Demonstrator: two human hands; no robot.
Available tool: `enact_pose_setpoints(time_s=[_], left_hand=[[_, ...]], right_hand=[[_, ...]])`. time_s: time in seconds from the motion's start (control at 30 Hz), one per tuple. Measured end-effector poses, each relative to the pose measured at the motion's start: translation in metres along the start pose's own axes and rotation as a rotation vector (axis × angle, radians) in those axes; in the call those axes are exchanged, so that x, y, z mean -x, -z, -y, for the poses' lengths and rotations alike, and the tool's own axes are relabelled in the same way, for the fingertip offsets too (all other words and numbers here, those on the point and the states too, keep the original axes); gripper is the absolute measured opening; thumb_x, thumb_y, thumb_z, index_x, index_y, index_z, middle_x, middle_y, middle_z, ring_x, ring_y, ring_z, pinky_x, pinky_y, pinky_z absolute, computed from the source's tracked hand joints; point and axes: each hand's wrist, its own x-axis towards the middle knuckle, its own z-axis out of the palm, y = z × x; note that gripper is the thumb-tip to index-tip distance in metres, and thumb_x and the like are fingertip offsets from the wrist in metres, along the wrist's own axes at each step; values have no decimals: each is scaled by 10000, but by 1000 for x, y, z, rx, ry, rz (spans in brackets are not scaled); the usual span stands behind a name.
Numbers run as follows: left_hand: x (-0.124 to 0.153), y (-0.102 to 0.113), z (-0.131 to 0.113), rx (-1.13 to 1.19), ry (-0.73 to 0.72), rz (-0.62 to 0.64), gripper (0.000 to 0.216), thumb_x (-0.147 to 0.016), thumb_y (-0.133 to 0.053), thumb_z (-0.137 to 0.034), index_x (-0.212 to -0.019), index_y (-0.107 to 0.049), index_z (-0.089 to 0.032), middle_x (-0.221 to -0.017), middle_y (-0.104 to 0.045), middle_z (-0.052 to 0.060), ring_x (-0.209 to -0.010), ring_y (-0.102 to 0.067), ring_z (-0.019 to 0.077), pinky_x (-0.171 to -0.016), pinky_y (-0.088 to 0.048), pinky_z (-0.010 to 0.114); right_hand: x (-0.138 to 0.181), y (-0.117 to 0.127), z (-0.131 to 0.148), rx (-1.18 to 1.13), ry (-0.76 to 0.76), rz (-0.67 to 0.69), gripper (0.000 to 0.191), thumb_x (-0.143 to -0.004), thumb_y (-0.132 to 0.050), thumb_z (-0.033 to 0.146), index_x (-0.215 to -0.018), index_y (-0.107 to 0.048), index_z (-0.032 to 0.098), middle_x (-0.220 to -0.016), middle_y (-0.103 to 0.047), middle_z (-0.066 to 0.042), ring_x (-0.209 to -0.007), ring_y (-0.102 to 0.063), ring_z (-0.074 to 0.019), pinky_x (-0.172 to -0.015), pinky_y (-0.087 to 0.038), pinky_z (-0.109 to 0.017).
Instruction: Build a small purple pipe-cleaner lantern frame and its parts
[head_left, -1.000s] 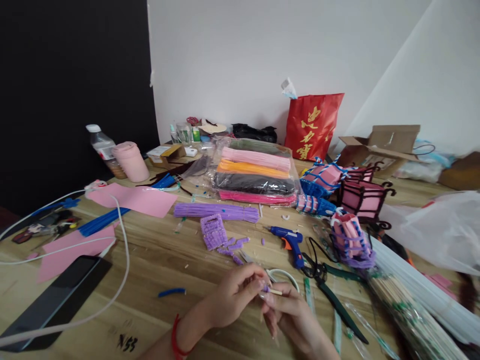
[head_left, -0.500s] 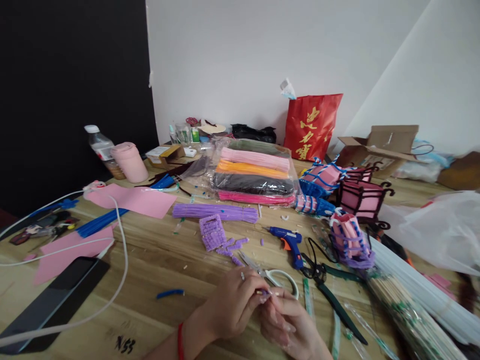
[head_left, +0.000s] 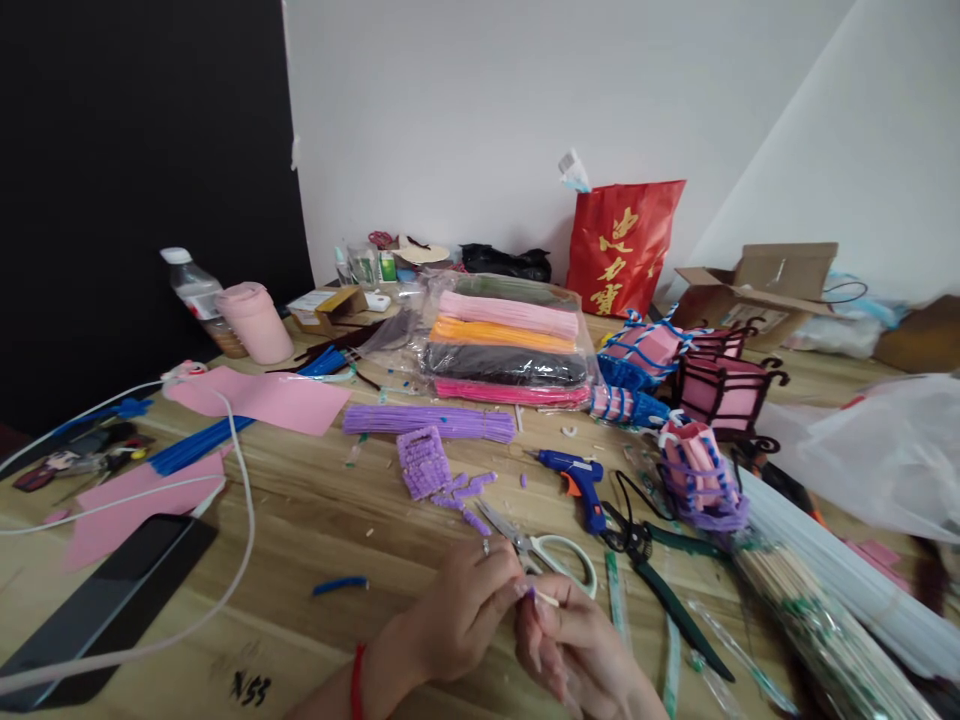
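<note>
My left hand (head_left: 465, 610) and my right hand (head_left: 577, 650) meet low in the middle of the view, fingers pinched together on a short thin wooden stick with a bit of purple pipe cleaner (head_left: 541, 597) on it. A ring shows on the left hand and a red band on its wrist. White-handled scissors (head_left: 547, 550) lie just beyond the fingertips. Farther off lie cut purple pieces (head_left: 465, 492), a small purple woven panel (head_left: 424, 462) and a bundle of purple pipe cleaners (head_left: 429, 421).
A blue glue gun (head_left: 577, 480), green pliers (head_left: 667, 580) and a bag of bamboo sticks (head_left: 817, 620) lie to the right. Pink lanterns (head_left: 697, 470), packs of coloured pipe cleaners (head_left: 506, 345), pink paper (head_left: 259, 397), a tablet (head_left: 105, 605) with a white cable and a pink cup (head_left: 253, 322) surround them.
Both hands have stayed pinched on the little stick, shifting slightly lower and turning it; the view has tipped up a little. Nothing else on the table has moved.
</note>
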Motion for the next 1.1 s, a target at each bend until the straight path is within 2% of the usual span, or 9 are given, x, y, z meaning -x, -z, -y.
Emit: enact_pose_setpoints(time_s=[0.1, 0.23, 0.37, 0.47, 0.63, 0.8, 0.97, 1.1], left_hand=[[-1, 3, -2, 100, 74, 59, 293, -944, -281, -270, -701, -424, -188, -689, -492, 9, -683, -469, 135, -648, -364, 245], [-2, 4, -8, 175, 200, 123, 298, -943, -289, -304, -689, -396, -189, -677, -455, -9, -658, -444, 123, -634, -345, 233], [-4, 1, -17, 316, 307, 102, 296, -939, -278, -315, -684, -368, -196, -670, -426, -20, -642, -418, 118, -628, -343, 230], [-7, 1, -22, 432, 384, 65, 297, -921, -308, -338, -667, -362, -196, -653, -390, -24, -637, -388, 123, -617, -345, 236], [-10, 3, -20, 590, 452, 148, 285, -910, -343, -296, -645, -342, -188, -630, -330, -40, -618, -332, 105, -579, -304, 227], [-11, 5, -18, 602, 452, 205, 320, -916, -340, -313, -625, -329, -181, -613, -306, -47, -598, -296, 95, -549, -261, 231], [-12, 8, -18, 509, 463, 232, 362, -926, -324, -362, -611, -309, -184, -593, -273, -54, -568, -292, 89, -528, -243, 235], [-13, 11, -17, 386, 442, 251, 392, -934, -305, -371, -590, -298, -183, -560, -266, -59, -539, -297, 81, -510, -232, 233]], right_hand=[[1, -7, 4, 117, 24, -56, 293, -752, -685, 328, -583, -665, 90, -363, -541, 2, -265, -422, -49, -296, -279, -143], [5, -15, 13, 235, 41, -129, 276, -733, -702, 315, -557, -670, 105, -350, -525, 10, -268, -428, -60, -303, -275, -155], [10, -17, 19, 388, 91, -152, 280, -754, -682, 328, -571, -667, 117, -366, -513, 17, -303, -405, -64, -340, -274, -176], [13, -21, 23, 561, 161, -166, 293, -790, -645, 343, -590, -666, 130, -410, -509, 20, -389, -416, -72, -424, -311, -194], [17, -26, 31, 901, 267, -163, 343, -780, -638, 410, -559, -652, 148, -499, -483, 9, -519, -437, -112, -505, -343, -218], [20, -23, 30, 1026, 375, -269, 321, -768, -629, 453, -602, -665, 180, -577, -559, -25, -598, -498, -167, -585, -408, -259], [17, -21, 34, 1107, 354, -221, 262, -773, -633, 429, -676, -648, 186, -651, -596, -29, -639, -527, -175, -609, -400, -258], [13, -16, 39, 1171, 294, -121, 231, -831, -580, 353, -674, -617, 188, -681, -603, -20, -671, -532, -166, -633, -394, -242]])
